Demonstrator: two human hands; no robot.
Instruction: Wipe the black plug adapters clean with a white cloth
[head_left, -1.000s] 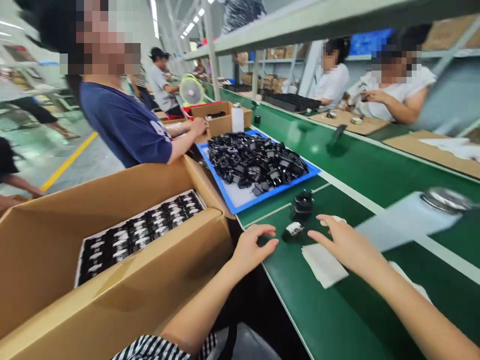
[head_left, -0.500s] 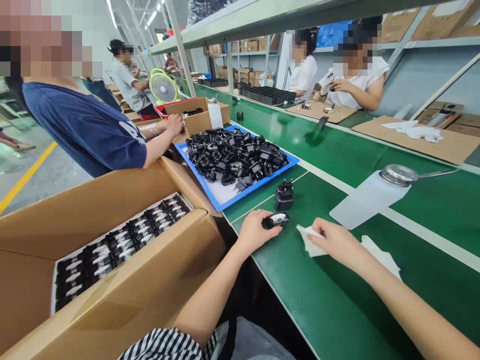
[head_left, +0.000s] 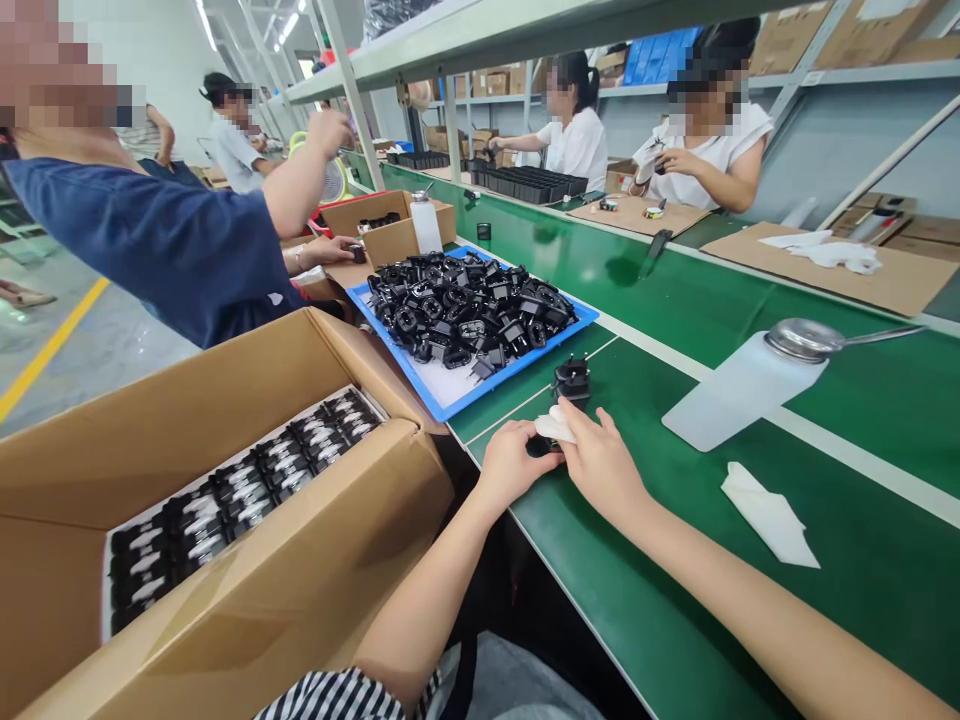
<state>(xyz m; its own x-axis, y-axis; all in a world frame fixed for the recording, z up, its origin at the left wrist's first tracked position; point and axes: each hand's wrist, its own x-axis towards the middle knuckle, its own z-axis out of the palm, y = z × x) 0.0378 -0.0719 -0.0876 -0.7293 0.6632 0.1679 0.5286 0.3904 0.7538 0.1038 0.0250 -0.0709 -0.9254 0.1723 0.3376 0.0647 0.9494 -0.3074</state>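
At the near edge of the green bench, my left hand point(head_left: 512, 463) is closed on a small black plug adapter housing point(head_left: 538, 447). My right hand point(head_left: 604, 462) pinches a white wiping cloth point(head_left: 553, 427) and presses it onto the top of that housing, which the cloth and fingers mostly cover. Just beyond my fingers stands another black plug adapter point(head_left: 571, 376), its two pins pointing up. A second white cloth point(head_left: 771, 515) lies on the bench to the right of my right forearm.
A blue tray point(head_left: 450, 408) holds a heap of black plug adapters. At the left, an open cardboard box point(head_left: 225, 600) contains rows of black parts. A white dispenser bottle point(head_left: 750, 390) with a metal top is on the right. Co-workers sit across the bench; one person in blue point(head_left: 172, 240) works at left.
My right hand has moved left with the cloth, onto the housing in my left hand. My left hand has stayed in place. The person in blue has raised an arm.
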